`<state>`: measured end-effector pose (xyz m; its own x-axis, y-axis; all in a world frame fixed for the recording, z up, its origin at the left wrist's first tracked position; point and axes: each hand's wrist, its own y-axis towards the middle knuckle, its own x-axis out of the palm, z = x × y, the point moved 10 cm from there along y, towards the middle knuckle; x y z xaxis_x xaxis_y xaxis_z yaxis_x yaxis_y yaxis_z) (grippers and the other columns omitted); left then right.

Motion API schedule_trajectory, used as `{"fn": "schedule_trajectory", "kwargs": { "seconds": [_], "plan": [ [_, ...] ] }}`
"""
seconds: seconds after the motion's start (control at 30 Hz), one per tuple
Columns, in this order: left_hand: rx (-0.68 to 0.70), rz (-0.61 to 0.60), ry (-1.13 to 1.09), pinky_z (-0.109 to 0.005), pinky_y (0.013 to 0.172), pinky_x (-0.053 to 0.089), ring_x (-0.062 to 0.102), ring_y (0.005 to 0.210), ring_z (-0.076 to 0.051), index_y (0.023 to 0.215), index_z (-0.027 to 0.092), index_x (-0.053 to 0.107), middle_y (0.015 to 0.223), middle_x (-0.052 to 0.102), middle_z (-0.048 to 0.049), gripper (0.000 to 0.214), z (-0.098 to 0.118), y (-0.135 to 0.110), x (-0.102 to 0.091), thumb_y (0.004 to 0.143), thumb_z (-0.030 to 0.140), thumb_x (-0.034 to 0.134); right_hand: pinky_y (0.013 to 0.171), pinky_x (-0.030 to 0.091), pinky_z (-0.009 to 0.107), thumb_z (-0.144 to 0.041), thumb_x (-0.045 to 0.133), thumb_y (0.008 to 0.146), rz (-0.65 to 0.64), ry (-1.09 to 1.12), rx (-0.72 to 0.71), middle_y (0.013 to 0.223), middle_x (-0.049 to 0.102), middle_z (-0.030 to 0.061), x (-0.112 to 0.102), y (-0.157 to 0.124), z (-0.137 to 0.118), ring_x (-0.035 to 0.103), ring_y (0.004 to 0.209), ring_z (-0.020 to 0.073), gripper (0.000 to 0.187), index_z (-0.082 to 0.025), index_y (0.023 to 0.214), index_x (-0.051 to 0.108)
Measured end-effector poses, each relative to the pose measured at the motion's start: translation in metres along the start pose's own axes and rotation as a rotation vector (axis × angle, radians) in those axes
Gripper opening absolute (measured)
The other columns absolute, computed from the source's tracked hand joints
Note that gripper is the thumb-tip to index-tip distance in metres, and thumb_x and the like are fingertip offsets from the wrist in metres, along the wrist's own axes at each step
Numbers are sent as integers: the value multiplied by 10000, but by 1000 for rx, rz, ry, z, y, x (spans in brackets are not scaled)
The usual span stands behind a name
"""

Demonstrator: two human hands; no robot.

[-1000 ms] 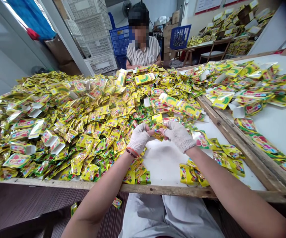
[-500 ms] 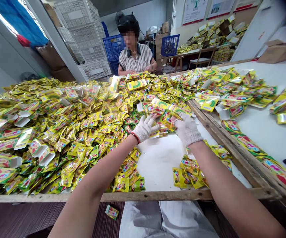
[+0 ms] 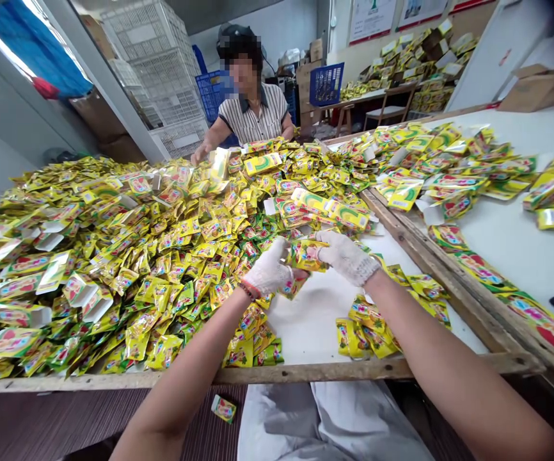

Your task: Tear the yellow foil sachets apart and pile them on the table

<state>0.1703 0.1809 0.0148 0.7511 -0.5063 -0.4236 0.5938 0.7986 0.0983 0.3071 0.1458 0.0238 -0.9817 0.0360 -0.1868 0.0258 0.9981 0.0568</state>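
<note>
Both my hands wear white knit gloves and meet over the white table (image 3: 315, 320). My left hand (image 3: 268, 272) and my right hand (image 3: 347, 256) are closed on a small bunch of yellow sachets (image 3: 306, 255) held between them, just above the table. More sachets hang below my left fingers. A huge heap of yellow and green sachets (image 3: 128, 243) covers the table to the left. A small stack of sachets (image 3: 368, 326) lies under my right forearm, near the front edge.
Across the table sits a person in a striped shirt (image 3: 253, 118), one hand on the heap. Flat yellow cartons (image 3: 329, 208) lie behind my hands. A wooden rail (image 3: 430, 256) divides off a second table with more cartons. One sachet (image 3: 222, 408) lies on the floor.
My hands reached forward into the pile near the cartons, then drew back toward me holding a bunch of sachets. The person opposite stretched an arm out onto the heap.
</note>
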Motion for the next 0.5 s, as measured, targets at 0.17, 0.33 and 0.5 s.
{"fn": "schedule_trajectory", "kwargs": {
  "seconds": [0.17,0.33,0.5],
  "plan": [
    [89,321,681,-454,1018,427,507,1234,-341,1361,188,382,1304,520,-153,869,17,-29,-11,623,373,801,492,444,208,-385,694,714,229,207,66,719,651,3,0,-2,8,535,565,108,294,-177,916,648],
    [70,317,756,-361,845,489,582,1022,-253,1149,205,493,1111,575,-96,426,8,-35,-19,753,280,632,438,433,202,-423,660,731,289,183,19,804,671,11,-9,-4,6,557,560,109,383,-191,1035,631],
    [130,211,788,-368,843,479,580,997,-262,1139,205,500,1089,579,-93,513,9,-33,-22,702,374,708,397,381,204,-389,679,716,1,-172,49,673,639,-9,-2,1,10,492,462,94,373,-167,1017,682]
  ]
}}
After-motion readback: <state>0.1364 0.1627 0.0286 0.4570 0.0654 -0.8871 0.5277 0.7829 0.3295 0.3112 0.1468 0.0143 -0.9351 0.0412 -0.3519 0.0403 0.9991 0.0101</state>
